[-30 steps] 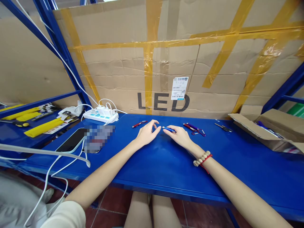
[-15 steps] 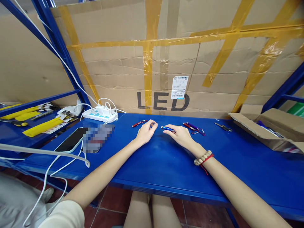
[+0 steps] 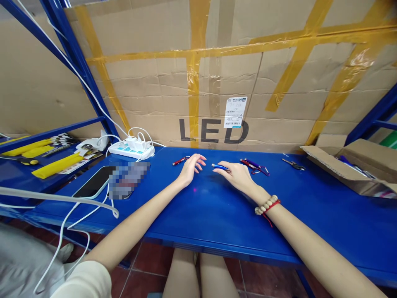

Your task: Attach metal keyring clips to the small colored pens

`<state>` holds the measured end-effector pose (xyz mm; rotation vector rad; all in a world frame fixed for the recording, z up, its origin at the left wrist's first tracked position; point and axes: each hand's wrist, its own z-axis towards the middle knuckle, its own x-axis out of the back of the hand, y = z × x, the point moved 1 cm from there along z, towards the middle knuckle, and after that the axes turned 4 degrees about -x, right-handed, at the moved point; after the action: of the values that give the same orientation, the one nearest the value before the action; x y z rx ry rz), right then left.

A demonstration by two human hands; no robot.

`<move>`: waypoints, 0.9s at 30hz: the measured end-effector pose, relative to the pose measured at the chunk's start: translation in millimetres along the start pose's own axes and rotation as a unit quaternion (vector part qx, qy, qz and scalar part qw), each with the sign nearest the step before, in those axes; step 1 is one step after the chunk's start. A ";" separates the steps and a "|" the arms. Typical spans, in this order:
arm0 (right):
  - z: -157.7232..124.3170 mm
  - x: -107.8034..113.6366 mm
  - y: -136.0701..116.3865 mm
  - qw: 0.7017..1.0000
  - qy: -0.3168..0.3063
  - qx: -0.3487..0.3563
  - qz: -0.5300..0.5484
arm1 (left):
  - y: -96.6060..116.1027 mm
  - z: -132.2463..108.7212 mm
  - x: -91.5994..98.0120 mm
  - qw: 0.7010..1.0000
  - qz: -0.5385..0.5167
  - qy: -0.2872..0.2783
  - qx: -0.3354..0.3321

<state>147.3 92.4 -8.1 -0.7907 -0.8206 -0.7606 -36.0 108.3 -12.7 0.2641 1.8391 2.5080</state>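
Taped cardboard [image 3: 217,74] backs the blue table [image 3: 217,215]. The right hand [image 3: 237,176] pinches a blue pen-light [image 3: 219,167]; the left hand [image 3: 190,167] hovers with fingers loosely spread beside a red pen-light [image 3: 180,160]. More pen-lights [image 3: 254,165] lie just right.

Head camera looks forward and down, near the blue table [image 3: 217,215].

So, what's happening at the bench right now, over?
Right hand pinches blue pen light. Left hand open, empty, beside it. Red pen light lies just beyond. Nothing in between.

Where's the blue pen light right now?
In the head view, the blue pen light is in the right hand, mid-table, left of the red and purple ones.
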 end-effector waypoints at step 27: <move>0.2 -5.4 3.7 0.998 -0.045 0.034 -0.025 | 13.0 -2.2 -0.9 0.997 -0.041 -0.023 0.053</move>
<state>147.8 95.8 -13.7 -0.7505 -0.9454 -0.7425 -34.3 102.1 -1.1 0.2422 1.9278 2.3350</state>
